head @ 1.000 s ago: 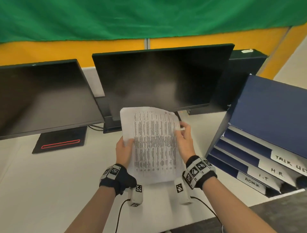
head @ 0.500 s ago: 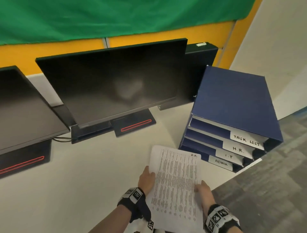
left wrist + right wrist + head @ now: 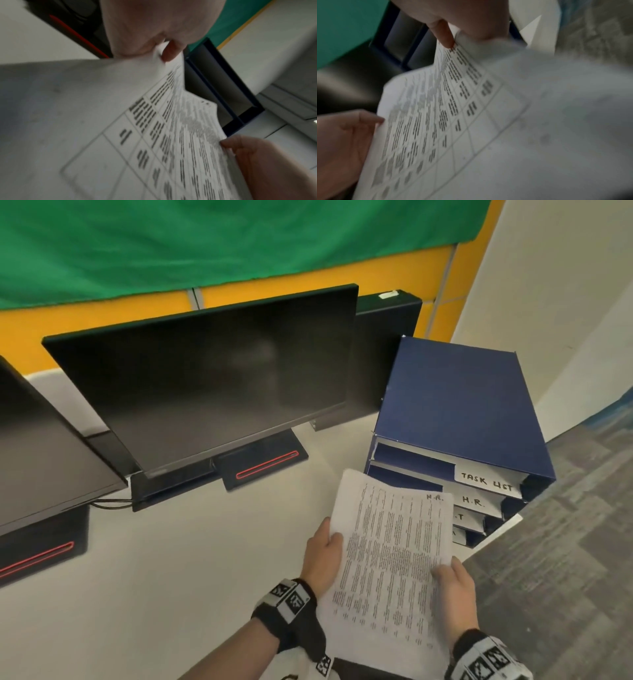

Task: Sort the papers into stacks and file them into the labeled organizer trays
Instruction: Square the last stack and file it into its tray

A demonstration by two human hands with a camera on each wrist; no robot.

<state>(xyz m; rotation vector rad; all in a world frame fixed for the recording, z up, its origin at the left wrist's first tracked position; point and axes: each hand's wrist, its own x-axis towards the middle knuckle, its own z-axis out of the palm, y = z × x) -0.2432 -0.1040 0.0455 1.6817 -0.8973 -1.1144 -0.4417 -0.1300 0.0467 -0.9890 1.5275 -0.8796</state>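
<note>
Item: printed papers (image 3: 390, 556), a thin sheaf of white sheets with dense tabular text, "H.R." handwritten at the top right corner. Position: held in the air above the near edge of the white desk (image 3: 171, 559), top edge just before the organizer's front, overlapping its lower labels in the head view. Number of sheets cannot be told.

Holders: left hand (image 3: 322, 556) pinches the left margin, thumb on top, fingers beneath; right hand (image 3: 454, 583) pinches the right margin lower down in the same manner. A grip on both sides probably keeps the limp sheets flat and squared for a narrow slot.

Destination: blue organizer (image 3: 455, 405) at the desk's right corner, four stacked trays opening toward the person. Tray labels read "TASK LIST" (image 3: 486, 482) and "H.R." (image 3: 474, 501); the two lower labels (image 3: 462, 517) are partly covered by the papers. Judging by the matching mark, the sheaf is meant for the second tray and is not yet inserted.

Surroundings: dark monitor (image 3: 212, 385) on a red-striped stand behind the papers; a second monitor (image 3: 44, 453) cut off at the left; green cloth (image 3: 205, 241) over a yellow partition; grey carpet at the right.

Obscured: both wrist views are motion-blurred, the text unreadable; tray contents not visible; more white material at the bottom edge, below the left wrist, cannot be identified.
</note>
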